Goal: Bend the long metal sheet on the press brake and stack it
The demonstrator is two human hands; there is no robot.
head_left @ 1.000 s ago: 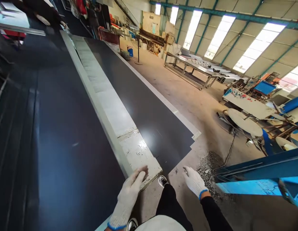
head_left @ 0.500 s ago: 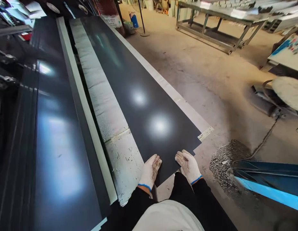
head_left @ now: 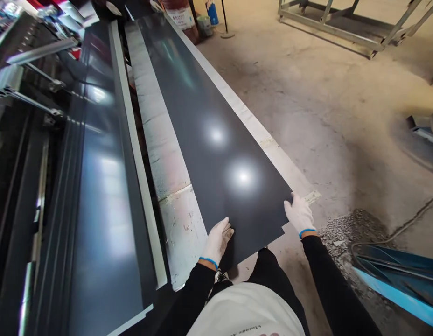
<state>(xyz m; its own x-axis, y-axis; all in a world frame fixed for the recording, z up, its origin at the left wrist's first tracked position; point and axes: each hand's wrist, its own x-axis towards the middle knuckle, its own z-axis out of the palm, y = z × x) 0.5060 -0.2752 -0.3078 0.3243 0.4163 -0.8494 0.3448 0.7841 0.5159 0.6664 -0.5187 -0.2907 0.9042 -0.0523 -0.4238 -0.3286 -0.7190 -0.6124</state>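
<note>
Steadying one long dark metal panel [head_left: 216,158] at its near end, you lay your white-gloved left grip [head_left: 218,241] open and flat at the near edge, while your right grip [head_left: 299,214] meets the right edge by the corner, its closure impossible to tell. Two grips, one panel: its long axis runs ahead and away from you, beside one pale scuffed board [head_left: 160,158].
</note>
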